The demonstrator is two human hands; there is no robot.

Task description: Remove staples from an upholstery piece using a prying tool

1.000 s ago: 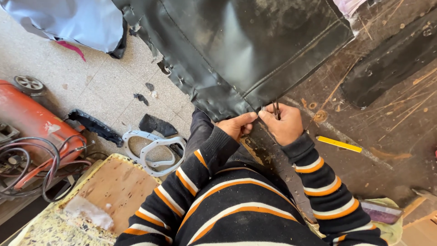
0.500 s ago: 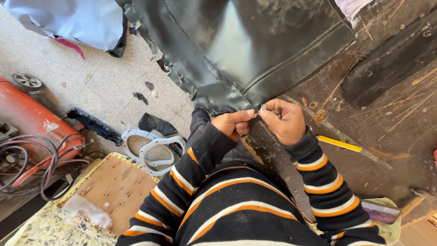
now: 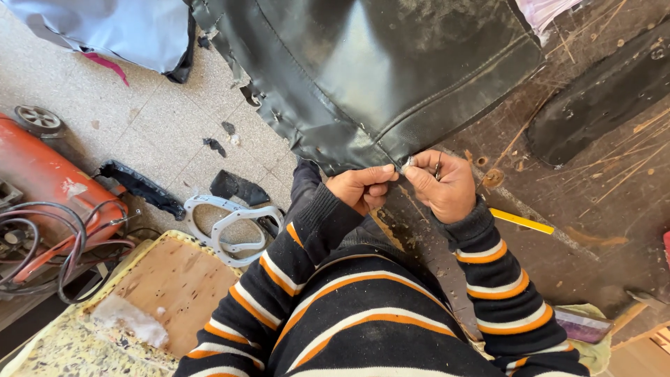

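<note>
the leather cover (image 3: 377, 77) lies on the bench (image 3: 579, 230), its near corner between both hands; a compressor (image 3: 42, 174) stands on the floor (image 3: 139, 132) at left.

Pale tiled floor (image 3: 105, 132) on the left, speckled and dusty, lit by bright daylight with soft shadows. Scattered over it: small black scraps (image 3: 215, 145), a larger black offcut (image 3: 239, 187), a long black strip (image 3: 139, 187), a white ring-shaped plastic frame (image 3: 230, 222). At the left edge, a red tank on wheels (image 3: 49, 178) with coiled dark and red hoses (image 3: 49, 244) beside it. In the lower left, a worn wooden board (image 3: 174, 286) with crumbling yellowish foam (image 3: 63, 349) along its edge. On the right, a dark scratched worktop (image 3: 593, 202), stained and scored, with a yellow pencil (image 3: 520, 220) lying on it. Pale blue cloth (image 3: 105, 28) bunched at the top left
</note>
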